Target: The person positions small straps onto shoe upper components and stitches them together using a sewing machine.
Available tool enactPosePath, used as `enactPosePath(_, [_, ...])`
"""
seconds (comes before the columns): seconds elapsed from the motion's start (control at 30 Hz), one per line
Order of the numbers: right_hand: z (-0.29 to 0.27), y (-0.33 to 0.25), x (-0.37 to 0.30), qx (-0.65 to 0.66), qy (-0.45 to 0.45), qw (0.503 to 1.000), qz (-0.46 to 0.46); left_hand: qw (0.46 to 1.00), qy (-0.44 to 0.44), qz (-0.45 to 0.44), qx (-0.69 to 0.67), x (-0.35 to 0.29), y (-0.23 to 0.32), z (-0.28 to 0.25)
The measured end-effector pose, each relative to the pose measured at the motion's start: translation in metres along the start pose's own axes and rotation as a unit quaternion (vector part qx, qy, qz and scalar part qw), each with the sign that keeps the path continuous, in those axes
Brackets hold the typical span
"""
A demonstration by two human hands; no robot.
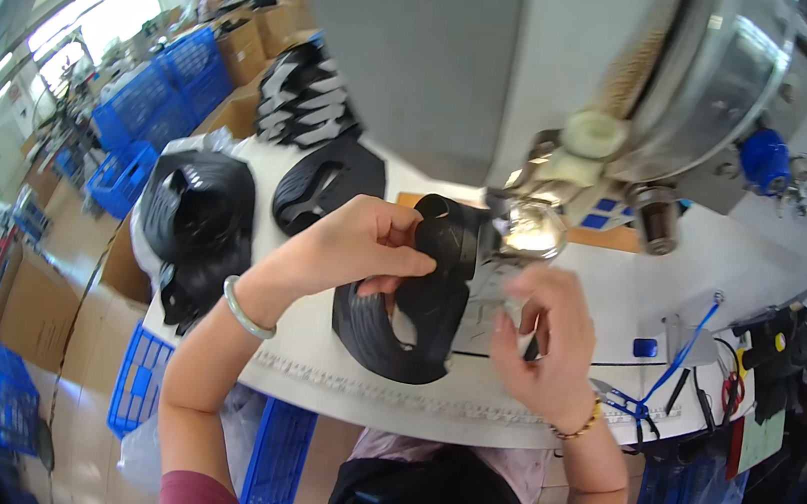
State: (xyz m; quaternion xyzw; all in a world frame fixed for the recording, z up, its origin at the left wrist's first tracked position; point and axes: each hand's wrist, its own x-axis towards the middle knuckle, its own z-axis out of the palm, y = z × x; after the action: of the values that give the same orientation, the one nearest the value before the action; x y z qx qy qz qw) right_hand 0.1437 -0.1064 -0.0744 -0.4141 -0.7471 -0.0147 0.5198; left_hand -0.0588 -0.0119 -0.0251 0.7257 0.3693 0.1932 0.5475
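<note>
My left hand [371, 246] pinches a black moulded piece [435, 321] by its upper part, thumb in front. The piece has a ribbed, curved lower end with an oval opening, and its narrow upper end curls beside the machine's lit metal working end [530, 229]. To the right of the piece, my right hand [551, 336] is raised over the table with its fingers curled inward, slightly blurred. Something small and dark shows between those fingers, too little to name. A similar black piece [332, 181] lies just beyond my left hand.
A large grey machine [408, 51] fills the upper middle. More black pieces [198, 202] are heaped at the left, with a black-and-white stack [306, 99] behind. Rightward lie blue-handled snips [619, 399], a blue cord [688, 353] and red-handled scissors [732, 391]. A measuring tape [386, 391] follows the white table's front edge.
</note>
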Motion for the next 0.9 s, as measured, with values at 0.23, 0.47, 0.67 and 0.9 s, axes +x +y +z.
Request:
enactPosePath(0.23, [0.046,-0.013,0.054,0.28,-0.359,0.882,0.122,0.993,0.009,0.047,0.108,-0.083,-0.008,-0.017])
enactPosePath(0.47, [0.066,-0.029,0.052,0.302,-0.373,0.857,0.184,0.85,0.485,0.205,0.027,-0.169,-0.07,0.052])
enactPosePath(0.67, [0.068,-0.042,0.048,0.305,-0.379,0.848,0.21,0.83,0.32,0.183,-0.419,-0.117,-0.086,0.091])
enactPosePath(0.9, [0.065,-0.057,0.052,0.191,-0.254,0.947,0.049,0.825,0.39,0.204,-0.355,-0.099,-0.079,0.093])
